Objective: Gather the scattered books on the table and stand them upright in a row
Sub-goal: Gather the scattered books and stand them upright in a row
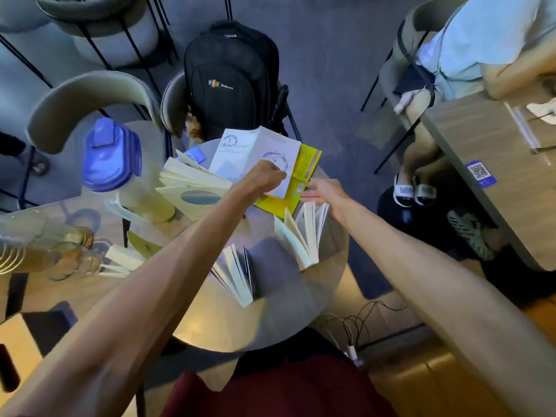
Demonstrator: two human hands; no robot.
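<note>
Several books stand or lie on a small round table [228,326]. At the far side my left hand [264,179] grips the lower edge of a white book with a purple emblem [249,155], which is tilted up. Beneath and to its right lies a yellow book [301,182]. My right hand [322,191] reaches in with straight fingers, touching the yellow book's right edge. A cream book with a blue oval [192,188] stands fanned at the left. Two more books stand fanned open: one mid-table [237,272], one on the right [304,233].
A jug with a blue lid [117,167] and drinking glasses [45,248] stand at the left. A black backpack [231,76] sits on the chair beyond the table. A seated person's legs [421,152] and another table [505,164] are at the right. Cables [355,323] lie on the floor.
</note>
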